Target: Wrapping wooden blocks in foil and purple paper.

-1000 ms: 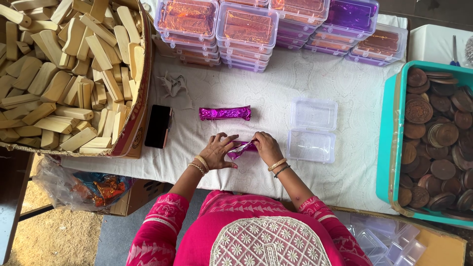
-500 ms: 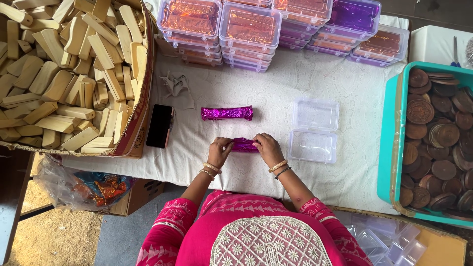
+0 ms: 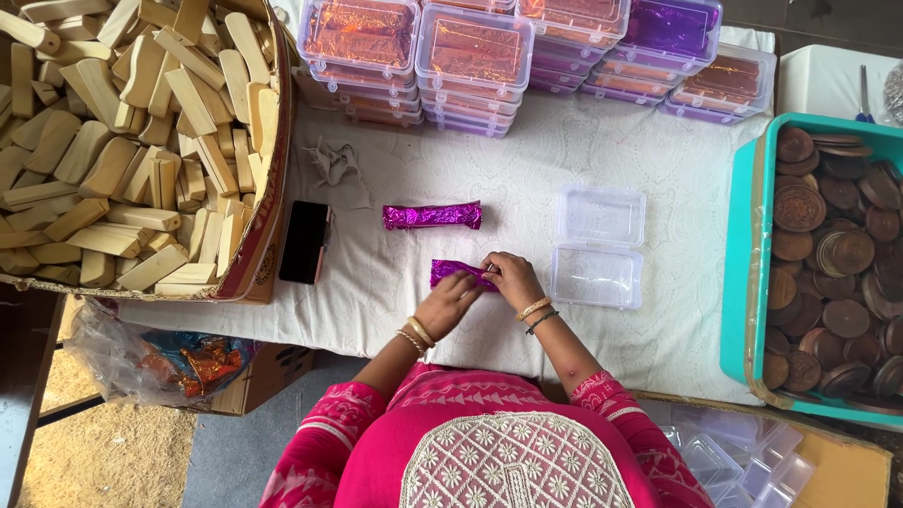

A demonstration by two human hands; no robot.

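Note:
My left hand [image 3: 449,303] and my right hand [image 3: 509,277] both press on a piece wrapped in shiny purple foil [image 3: 453,273] that lies on the white cloth. The left hand covers its near side, the right hand pinches its right end. A second purple-wrapped bar [image 3: 432,216] lies just beyond, apart from both hands. An open clear plastic box [image 3: 598,246] sits right of my right hand, with nothing in it.
A big cardboard box of wooden blocks [image 3: 122,141] fills the left. A black phone [image 3: 306,242] lies beside it. Stacks of clear boxes with foil-wrapped pieces [image 3: 475,52] line the far edge. A teal tray of round brown discs [image 3: 832,254] stands right.
The hands moved slightly away from my body onto the purple piece, which now lies flat on the cloth under both hands. The far bar has not moved.

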